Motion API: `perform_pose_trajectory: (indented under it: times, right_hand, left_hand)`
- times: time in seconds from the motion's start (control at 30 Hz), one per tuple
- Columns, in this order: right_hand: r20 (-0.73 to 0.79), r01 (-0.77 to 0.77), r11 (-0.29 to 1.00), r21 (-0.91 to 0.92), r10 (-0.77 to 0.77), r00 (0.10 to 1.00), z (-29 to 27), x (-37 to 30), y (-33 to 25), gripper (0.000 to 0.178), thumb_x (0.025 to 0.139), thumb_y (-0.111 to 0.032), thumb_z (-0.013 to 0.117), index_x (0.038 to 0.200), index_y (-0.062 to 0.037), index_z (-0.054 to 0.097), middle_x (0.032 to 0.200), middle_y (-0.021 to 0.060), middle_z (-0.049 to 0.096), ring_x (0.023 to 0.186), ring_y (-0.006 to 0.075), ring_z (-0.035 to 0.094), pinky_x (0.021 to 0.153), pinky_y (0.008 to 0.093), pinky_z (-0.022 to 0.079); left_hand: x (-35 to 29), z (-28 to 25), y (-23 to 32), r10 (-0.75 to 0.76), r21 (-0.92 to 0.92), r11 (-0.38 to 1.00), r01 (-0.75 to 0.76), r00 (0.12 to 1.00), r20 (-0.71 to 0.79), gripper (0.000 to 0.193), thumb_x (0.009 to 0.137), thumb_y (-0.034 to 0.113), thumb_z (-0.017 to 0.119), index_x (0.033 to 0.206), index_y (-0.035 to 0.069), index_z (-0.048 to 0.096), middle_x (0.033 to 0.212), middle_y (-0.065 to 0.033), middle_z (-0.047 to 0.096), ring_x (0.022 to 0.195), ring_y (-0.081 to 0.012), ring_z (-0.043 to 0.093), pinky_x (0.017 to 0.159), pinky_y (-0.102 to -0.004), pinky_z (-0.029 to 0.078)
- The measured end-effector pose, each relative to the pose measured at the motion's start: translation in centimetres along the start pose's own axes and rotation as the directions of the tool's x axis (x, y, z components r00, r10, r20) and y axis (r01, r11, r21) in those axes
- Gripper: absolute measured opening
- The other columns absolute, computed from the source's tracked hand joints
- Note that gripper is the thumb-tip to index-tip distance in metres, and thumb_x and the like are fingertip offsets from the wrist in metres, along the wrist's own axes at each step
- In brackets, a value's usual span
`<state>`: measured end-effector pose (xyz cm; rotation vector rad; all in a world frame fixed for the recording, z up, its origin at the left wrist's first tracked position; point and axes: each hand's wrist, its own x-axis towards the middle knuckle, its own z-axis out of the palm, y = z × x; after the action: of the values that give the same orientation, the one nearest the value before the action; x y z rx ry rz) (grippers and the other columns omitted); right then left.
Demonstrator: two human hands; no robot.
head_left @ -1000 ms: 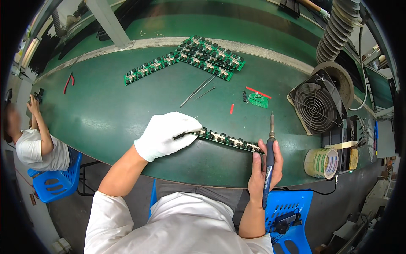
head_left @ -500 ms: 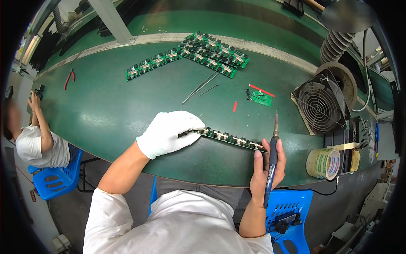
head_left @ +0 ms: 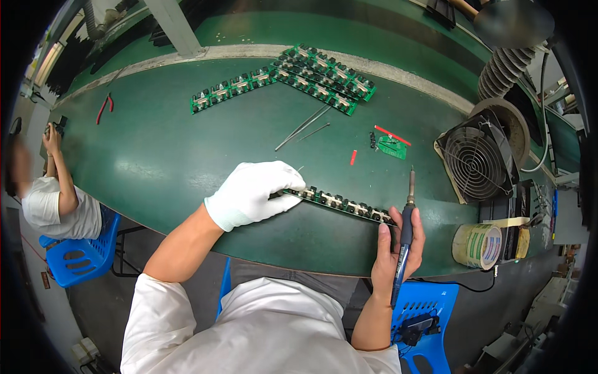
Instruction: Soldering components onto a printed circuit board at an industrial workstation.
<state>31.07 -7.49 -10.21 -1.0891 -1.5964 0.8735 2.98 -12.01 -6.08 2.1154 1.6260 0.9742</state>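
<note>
A long green circuit board strip (head_left: 337, 201) with black and pale parts is held slantwise over the bench, low in front of me. Its left end is pinched by my left hand (head_left: 254, 192), which wears a white glove. At the strip's right end, my bare right hand (head_left: 398, 248) grips the board between thumb and fingers. That same hand holds a blue soldering iron (head_left: 406, 232), its metal tip pointing up and away from the board. Tweezers (head_left: 301, 128) and a thin metal rod (head_left: 314, 131) lie beyond the strip.
More populated board strips (head_left: 317, 78) lie at the back. Right of them are a small green board (head_left: 392, 147) and red strips (head_left: 353, 157). A black fan (head_left: 478, 163) and tape roll (head_left: 476, 244) stand at right. Red-handled pliers (head_left: 104, 108) lie far left, near a seated person (head_left: 56, 202).
The scene sits slightly farther right in the picture. Both hands keep their hold on the board strip, and the soldering iron stays in my right hand.
</note>
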Motion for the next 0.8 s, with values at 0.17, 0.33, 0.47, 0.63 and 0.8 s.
perform_pose_trajectory:
  times: [0.17,0.33,0.47,0.63,0.8]
  right_hand:
    - [0.032,0.042,0.997,-0.06,-0.04,0.999,-0.2,-0.1,-0.2,0.062,0.086,0.007,0.066,0.143,-0.0045,0.045,0.12,0.0183,0.069,0.108,0.0242,0.066,0.096,0.0345,0.05]
    - [0.056,0.077,0.988,-0.134,-0.07,0.996,-0.3,-0.2,-0.6,0.067,0.08,0.008,0.066,0.143,-0.0052,0.046,0.117,0.0171,0.071,0.106,0.0238,0.067,0.098,0.0343,0.048]
    - [0.051,0.07,0.989,-0.132,-0.064,0.997,-0.2,-0.1,-0.5,0.07,0.077,0.009,0.066,0.142,-0.0056,0.046,0.115,0.0166,0.072,0.105,0.0236,0.068,0.098,0.0339,0.047]
    - [0.042,0.045,0.991,-0.124,-0.04,0.998,-0.1,-0.1,-0.4,0.07,0.076,0.009,0.066,0.142,-0.0055,0.046,0.116,0.0168,0.071,0.104,0.024,0.068,0.098,0.0341,0.048]
    - [0.034,0.035,0.993,-0.114,-0.031,0.999,-0.2,0.0,-0.5,0.07,0.076,0.009,0.066,0.142,-0.0054,0.046,0.115,0.017,0.072,0.104,0.0245,0.068,0.099,0.035,0.048]
  left_hand:
    - [0.3,0.0,0.3,0.029,0.072,0.997,-0.032,0.999,0.043,0.024,0.074,0.014,0.075,0.097,0.012,0.066,0.101,-0.0026,0.068,0.082,-0.0203,0.063,0.066,-0.0288,0.049]
    - [1.6,0.5,1.9,0.117,0.201,0.97,-0.134,0.989,0.094,0.026,0.073,0.013,0.077,0.096,0.014,0.066,0.1,-0.0003,0.065,0.079,-0.0182,0.061,0.061,-0.028,0.047]
    - [2.5,1.0,2.4,0.113,0.276,0.947,-0.164,0.975,0.192,0.026,0.073,0.013,0.074,0.096,0.015,0.064,0.099,-0.0004,0.061,0.08,-0.0187,0.06,0.061,-0.0283,0.047]
    - [3.2,1.4,2.4,0.137,0.312,0.925,-0.216,0.957,0.255,0.023,0.073,0.01,0.071,0.093,0.015,0.062,0.095,-0.0019,0.057,0.078,-0.0201,0.06,0.061,-0.0293,0.048]
    - [3.4,1.6,2.6,0.126,0.391,0.888,-0.24,0.947,0.295,0.019,0.073,0.008,0.071,0.088,0.014,0.06,0.094,-0.0025,0.056,0.079,-0.0202,0.061,0.061,-0.0308,0.048]
